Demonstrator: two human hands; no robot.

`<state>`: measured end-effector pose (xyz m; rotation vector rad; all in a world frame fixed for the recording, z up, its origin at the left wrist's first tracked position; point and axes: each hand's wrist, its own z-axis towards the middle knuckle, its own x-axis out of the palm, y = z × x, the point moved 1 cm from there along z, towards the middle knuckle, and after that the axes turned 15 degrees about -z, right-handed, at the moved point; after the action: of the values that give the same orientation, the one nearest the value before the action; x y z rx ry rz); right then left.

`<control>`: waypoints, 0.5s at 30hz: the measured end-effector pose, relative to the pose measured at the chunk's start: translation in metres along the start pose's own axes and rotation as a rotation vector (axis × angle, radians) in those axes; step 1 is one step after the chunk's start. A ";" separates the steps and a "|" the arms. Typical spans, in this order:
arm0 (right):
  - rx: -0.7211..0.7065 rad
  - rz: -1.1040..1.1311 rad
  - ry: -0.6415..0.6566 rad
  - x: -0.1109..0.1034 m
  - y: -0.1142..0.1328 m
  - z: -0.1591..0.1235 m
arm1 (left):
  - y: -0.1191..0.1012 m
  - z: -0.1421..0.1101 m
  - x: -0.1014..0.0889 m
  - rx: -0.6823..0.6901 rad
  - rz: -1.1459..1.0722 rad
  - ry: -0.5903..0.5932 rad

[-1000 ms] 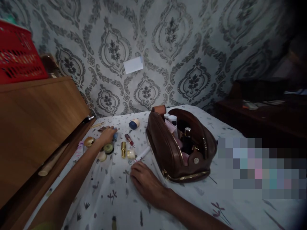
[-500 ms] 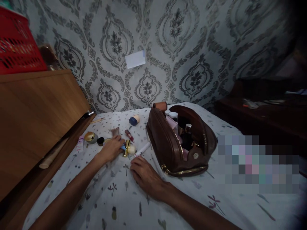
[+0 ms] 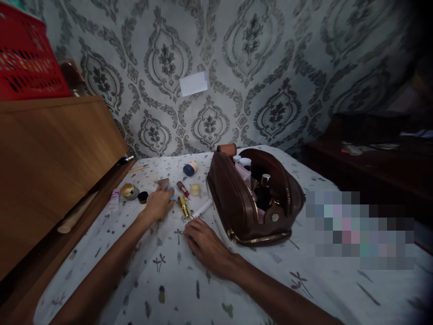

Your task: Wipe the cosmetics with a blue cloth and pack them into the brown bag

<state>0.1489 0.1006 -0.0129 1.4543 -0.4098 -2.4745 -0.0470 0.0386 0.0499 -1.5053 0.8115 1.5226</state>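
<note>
My left hand [image 3: 158,203] is bent over a light blue item [image 3: 172,194], mostly hidden under its fingers. A brownish tube end [image 3: 163,183] shows just beyond them. To its right lie a gold lipstick tube [image 3: 183,206], a dark red small tube [image 3: 182,188] and a pale yellow small jar [image 3: 195,189]. My right hand [image 3: 204,241] rests palm down on the sheet, fingers loosely extended, holding nothing visible. Its fingertips are by the near end of a white slim tube [image 3: 202,209]. An unzipped brown toiletry bag [image 3: 233,198] holding bottles stands to the right.
On the patterned sheet [image 3: 189,289] are a gold-lidded jar [image 3: 129,191], a black cap [image 3: 143,197], a purple-white tube [image 3: 114,200] and a navy-and-beige container [image 3: 190,169]. A wooden cabinet [image 3: 57,167] borders the left, topped by a red basket [image 3: 30,54]. A blurred patch covers the right.
My left hand has shifted slightly away from me with the light blue item. The gold lipstick tube has turned, and the pale yellow jar now lies farther off, apart from it. My right hand stays put.
</note>
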 end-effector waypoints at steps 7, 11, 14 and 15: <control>-0.008 -0.007 0.008 0.000 0.000 -0.001 | -0.018 -0.013 0.008 0.040 0.090 0.046; 0.082 -0.010 0.001 0.000 0.001 -0.001 | -0.035 -0.041 0.006 0.048 0.118 0.025; 0.149 0.010 -0.022 -0.003 0.002 -0.001 | -0.043 -0.069 0.004 0.044 0.050 -0.007; 0.154 0.014 -0.028 -0.004 0.002 -0.001 | -0.042 -0.077 0.004 0.060 -0.008 -0.008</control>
<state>0.1514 0.0998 -0.0093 1.4692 -0.6267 -2.5026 0.0262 -0.0104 0.0448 -1.4570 0.8379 1.4843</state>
